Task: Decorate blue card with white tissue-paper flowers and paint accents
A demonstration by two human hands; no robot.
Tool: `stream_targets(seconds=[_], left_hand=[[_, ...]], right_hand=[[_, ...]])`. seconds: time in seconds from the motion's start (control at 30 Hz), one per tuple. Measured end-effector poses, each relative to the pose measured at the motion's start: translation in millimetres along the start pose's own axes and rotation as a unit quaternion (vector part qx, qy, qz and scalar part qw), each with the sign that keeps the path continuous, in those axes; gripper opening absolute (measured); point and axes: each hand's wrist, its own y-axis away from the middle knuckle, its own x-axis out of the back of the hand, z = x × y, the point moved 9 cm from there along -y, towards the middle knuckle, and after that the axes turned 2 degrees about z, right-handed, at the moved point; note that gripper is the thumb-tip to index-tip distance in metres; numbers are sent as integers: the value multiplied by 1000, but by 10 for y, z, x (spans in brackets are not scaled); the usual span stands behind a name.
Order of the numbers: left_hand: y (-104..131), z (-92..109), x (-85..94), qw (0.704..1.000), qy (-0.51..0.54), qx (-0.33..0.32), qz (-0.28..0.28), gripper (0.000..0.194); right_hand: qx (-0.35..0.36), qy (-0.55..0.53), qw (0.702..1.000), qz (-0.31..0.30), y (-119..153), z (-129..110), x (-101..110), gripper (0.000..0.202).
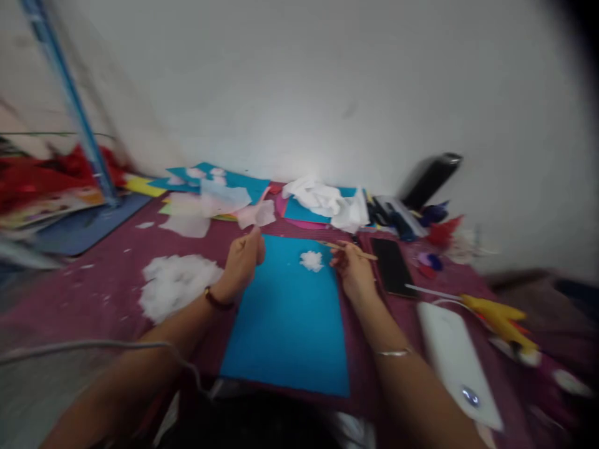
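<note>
A blue sheet of paper (294,318) lies in front of me, with a small clump of white bits (311,260) near its far edge. My right hand (353,268), just right of that clump, is closed on a thin wooden stick (334,246), held nearly level; blur hides what kind it is. Over the sheet's far left corner, my left hand (244,259) is curled closed with the thumb up. Whatever it may hold is hidden. A heap of white shredded pieces (178,284) sits left of that hand.
Behind the sheet lie translucent paper pieces (224,198) and crumpled white tissue (316,196). To the right are a dark phone (392,267), a white power strip (458,362) and a yellow glue gun (500,318). A grey cable (116,344) crosses my left forearm.
</note>
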Motion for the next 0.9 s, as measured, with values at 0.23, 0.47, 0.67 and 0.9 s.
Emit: stream_targets(seconds=[0.23,0.47,0.67,0.9], left_hand=[[147,266,801,981,132,126,65,19],[574,55,36,940,230,233,-96,17],[640,63,-760,898,300,258,-191,22],[584,-153,-851,886,340,271,-159,20]], right_hand=[[-8,38,999,-27,-105,139,-50,31],[158,130,978,-49,331,-301,-334,23],[231,179,939,-179,952,-549,-873,19],[262,251,920,-150,987,-616,-815,13]])
